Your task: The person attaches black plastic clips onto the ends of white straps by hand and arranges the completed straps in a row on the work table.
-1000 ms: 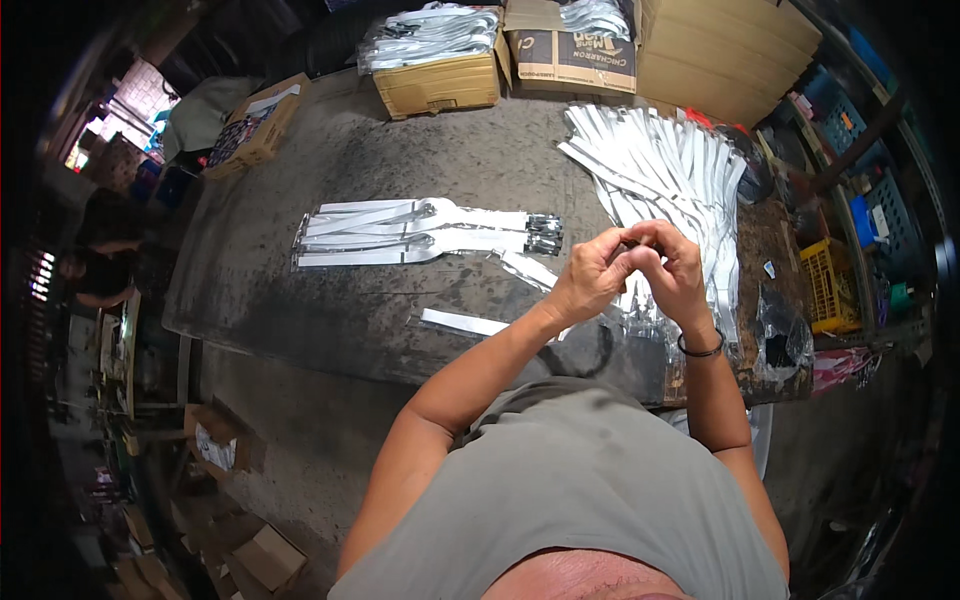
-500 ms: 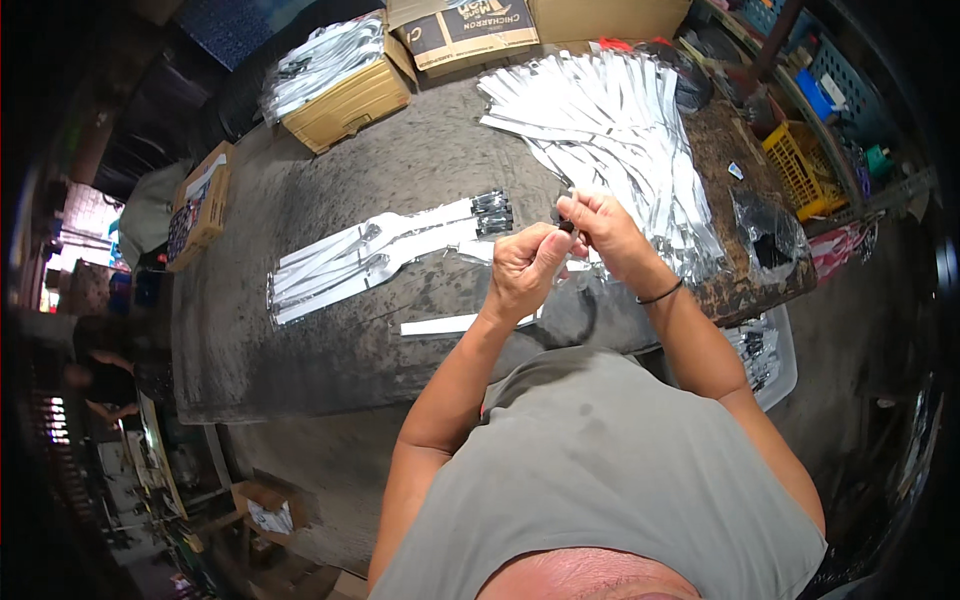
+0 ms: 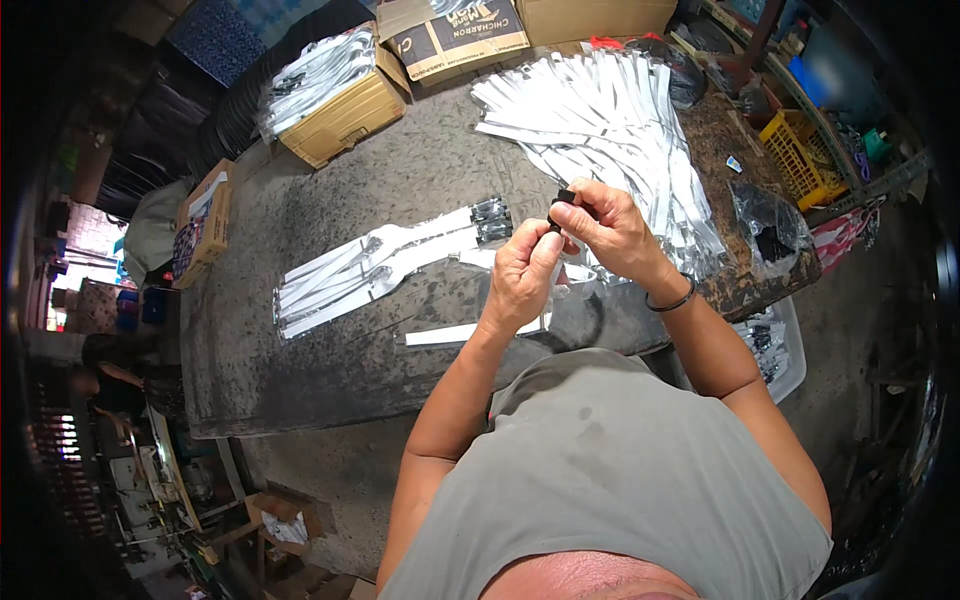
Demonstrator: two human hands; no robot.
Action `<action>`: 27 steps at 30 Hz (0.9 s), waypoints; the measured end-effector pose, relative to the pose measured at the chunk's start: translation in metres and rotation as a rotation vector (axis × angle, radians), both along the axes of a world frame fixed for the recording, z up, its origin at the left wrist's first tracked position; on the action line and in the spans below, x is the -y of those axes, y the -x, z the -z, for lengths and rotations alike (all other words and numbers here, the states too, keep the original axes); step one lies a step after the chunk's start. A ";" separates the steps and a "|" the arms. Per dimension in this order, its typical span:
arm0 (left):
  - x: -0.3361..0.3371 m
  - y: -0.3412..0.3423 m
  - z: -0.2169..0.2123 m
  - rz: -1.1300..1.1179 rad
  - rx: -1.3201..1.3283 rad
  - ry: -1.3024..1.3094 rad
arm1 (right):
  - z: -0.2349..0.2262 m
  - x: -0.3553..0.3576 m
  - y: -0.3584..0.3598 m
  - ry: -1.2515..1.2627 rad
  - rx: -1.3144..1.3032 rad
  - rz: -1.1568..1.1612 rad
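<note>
Both hands meet above the table's near side. Between thumb and fingers, my right hand (image 3: 612, 232) pinches a small black plastic buckle (image 3: 564, 197), whose top sticks out above the fingers. My left hand (image 3: 524, 272) is closed just below, gripping the lower part of the same black piece; its fingers hide most of it. To the left lies a flat bundle of white straps (image 3: 335, 290) with black buckles (image 3: 490, 220) at its right end. One loose white strap (image 3: 445, 335) rests beside my left wrist. Beyond my right hand spreads a large pile of white straps (image 3: 600, 110).
An open cardboard box (image 3: 345, 120) full of wrapped straps stands at the far left, with other cartons (image 3: 460, 45) behind. A clear plastic bag (image 3: 770, 235) lies at the right edge, above a plastic tub (image 3: 790, 350). A yellow basket (image 3: 800, 160) sits far right. Someone (image 3: 115, 385) is at far left.
The black buckle has turned more upright and shows more above my fingers. My right hand has shifted slightly and turned over it. The whole view has tilted a little.
</note>
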State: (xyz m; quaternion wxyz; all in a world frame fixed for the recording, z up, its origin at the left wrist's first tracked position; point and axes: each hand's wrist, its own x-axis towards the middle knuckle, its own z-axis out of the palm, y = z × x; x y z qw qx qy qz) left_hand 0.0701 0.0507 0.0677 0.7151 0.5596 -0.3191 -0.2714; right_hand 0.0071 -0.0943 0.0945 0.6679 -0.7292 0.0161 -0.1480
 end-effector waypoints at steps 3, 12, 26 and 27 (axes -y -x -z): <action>0.002 -0.001 0.003 -0.020 0.047 0.045 | -0.004 0.001 0.000 0.050 0.008 -0.022; 0.003 0.010 0.016 -0.145 0.199 0.094 | -0.005 -0.012 0.003 0.200 0.073 0.108; 0.007 0.006 -0.002 -0.422 0.757 -0.075 | -0.003 0.001 -0.009 0.206 0.074 0.351; 0.007 0.003 -0.002 -0.428 0.755 -0.079 | -0.005 0.001 -0.008 0.205 0.072 0.344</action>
